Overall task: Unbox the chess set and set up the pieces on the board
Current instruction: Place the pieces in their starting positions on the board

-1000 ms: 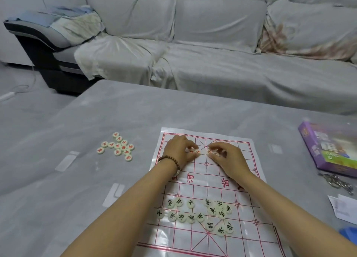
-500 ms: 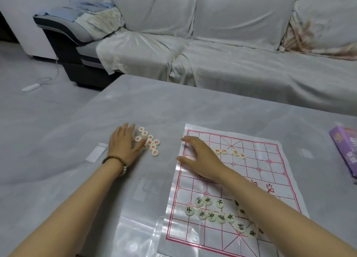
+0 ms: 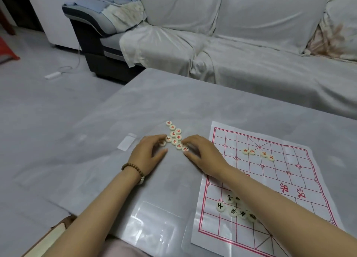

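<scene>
The loose red pieces point(image 3: 174, 136) are bunched on the bare table point(image 3: 154, 102), off the board point(image 3: 289, 181) to its left, w/ both hands at them. The left hand point(image 3: 148, 152) is cupped at the cluster's near-left edge, fingers bent, tips on one disc. The right hand point(image 3: 202, 152) is arched at the near-right edge, fingertips on the lowest disc or two. Whether anything is actually pinched can't be told for either hand, as the contact is hidden by the tips.

Risks, as judged:
- **Scatter:** the discs are small, flat and packed touching. Neighbours could be knocked or slid away when one is picked, esp. on the glossy table.
- **Drops:** if several are scooped at once, one could be dropped en route.
- **Board drag:** the board looks like a thin, unweighted sheet. The right forearm lies across its left edge and over the black pieces point(image 3: 231, 206). The sheet could be dragged when the arm is swung back, and those pcs, plus the four red pieces point(image 3: 257, 154) set further up, shifted off their points.
- **Mis-slotting:** characters should be checked before placement, since the discs look alike.
</scene>
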Demonstrator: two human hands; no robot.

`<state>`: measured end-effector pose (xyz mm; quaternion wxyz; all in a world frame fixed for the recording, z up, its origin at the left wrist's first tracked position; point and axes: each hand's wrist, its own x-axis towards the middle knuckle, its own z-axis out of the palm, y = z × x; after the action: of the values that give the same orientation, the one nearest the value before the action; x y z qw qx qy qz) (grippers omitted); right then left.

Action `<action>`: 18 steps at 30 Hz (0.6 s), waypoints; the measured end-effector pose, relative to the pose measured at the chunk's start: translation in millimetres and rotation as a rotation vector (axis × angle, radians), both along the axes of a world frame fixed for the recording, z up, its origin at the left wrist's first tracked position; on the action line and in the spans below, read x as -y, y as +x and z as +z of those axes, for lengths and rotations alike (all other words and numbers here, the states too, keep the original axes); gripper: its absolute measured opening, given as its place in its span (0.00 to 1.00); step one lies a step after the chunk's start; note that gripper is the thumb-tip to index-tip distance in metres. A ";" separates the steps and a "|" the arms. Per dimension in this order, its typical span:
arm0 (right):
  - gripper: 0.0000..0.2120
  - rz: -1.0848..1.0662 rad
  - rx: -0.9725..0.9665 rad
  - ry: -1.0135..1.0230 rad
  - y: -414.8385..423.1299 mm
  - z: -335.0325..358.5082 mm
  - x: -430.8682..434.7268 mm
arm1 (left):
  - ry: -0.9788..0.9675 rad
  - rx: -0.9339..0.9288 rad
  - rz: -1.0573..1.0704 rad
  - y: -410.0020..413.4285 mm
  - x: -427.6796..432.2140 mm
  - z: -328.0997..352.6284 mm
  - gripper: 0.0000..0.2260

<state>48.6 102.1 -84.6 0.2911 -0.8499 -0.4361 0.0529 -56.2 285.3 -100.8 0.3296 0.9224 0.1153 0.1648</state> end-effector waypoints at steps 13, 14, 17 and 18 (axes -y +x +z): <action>0.15 -0.049 -0.154 0.018 -16.8 8.2 -9.9 | -0.131 -0.005 0.002 -18.4 3.9 13.5 0.10; 0.16 -0.049 -0.165 0.026 -18.3 8.5 -10.2 | -0.134 -0.003 0.005 -19.2 4.4 12.9 0.10; 0.15 -0.085 -0.171 0.049 -20.6 8.9 -12.6 | -0.138 0.008 0.014 -20.4 5.7 12.2 0.10; 0.14 -0.107 -0.174 0.061 -20.9 8.4 -13.6 | -0.142 0.010 0.018 -20.2 6.1 12.1 0.10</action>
<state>27.7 115.7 -76.1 0.3558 -0.8549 -0.3647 0.0976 -76.4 279.1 -88.7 0.3936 0.8947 0.1332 0.1640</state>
